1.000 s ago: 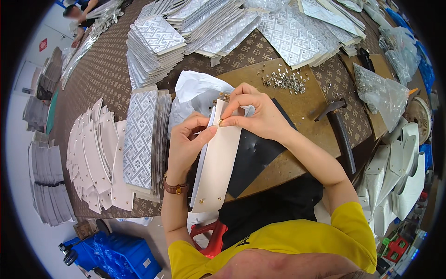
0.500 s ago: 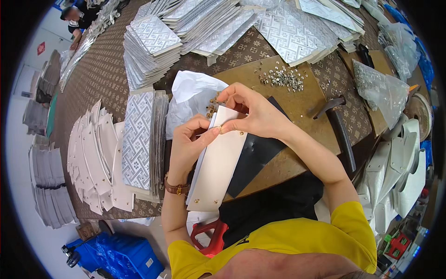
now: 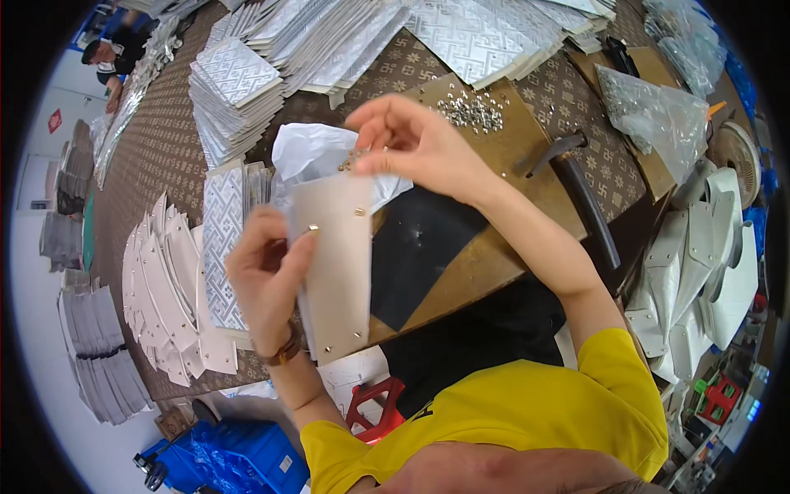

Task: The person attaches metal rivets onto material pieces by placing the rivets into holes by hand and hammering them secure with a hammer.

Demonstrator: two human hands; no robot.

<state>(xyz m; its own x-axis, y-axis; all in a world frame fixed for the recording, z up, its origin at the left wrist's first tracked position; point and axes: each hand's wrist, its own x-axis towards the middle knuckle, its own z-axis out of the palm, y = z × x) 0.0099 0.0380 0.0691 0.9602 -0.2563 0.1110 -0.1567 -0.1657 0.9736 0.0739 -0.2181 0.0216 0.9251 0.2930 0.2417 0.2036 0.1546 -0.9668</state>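
My left hand (image 3: pixel 267 276) grips the left edge of a cream-coloured panel (image 3: pixel 339 276), thumb in front and fingers behind. Small gold-coloured studs show near both ends of the panel. Just past its top edge, my right hand (image 3: pixel 424 148) hovers, thumb and fingers apart, with nothing visible between them. Close to those fingertips lie brass-coloured studs (image 3: pixel 347 158) on a crumpled white plastic bag (image 3: pixel 300 156). Below my right hand a black sheet (image 3: pixel 424 255) rests on a brown board (image 3: pixel 477 284). Both hands are somewhat blurred.
Silver studs (image 3: pixel 473 114) lie heaped on the board, and a hammer (image 3: pixel 586 198) rests at its right. Stacks of silver patterned panels (image 3: pixel 461 41) fill the far table. Cream panels with studs (image 3: pixel 164 296) pile up on the left. A person (image 3: pixel 123 53) is far left.
My right hand has let go of the panel and moved up and left toward the brass studs. My left hand has shifted left with the panel. The view has also shifted slightly.
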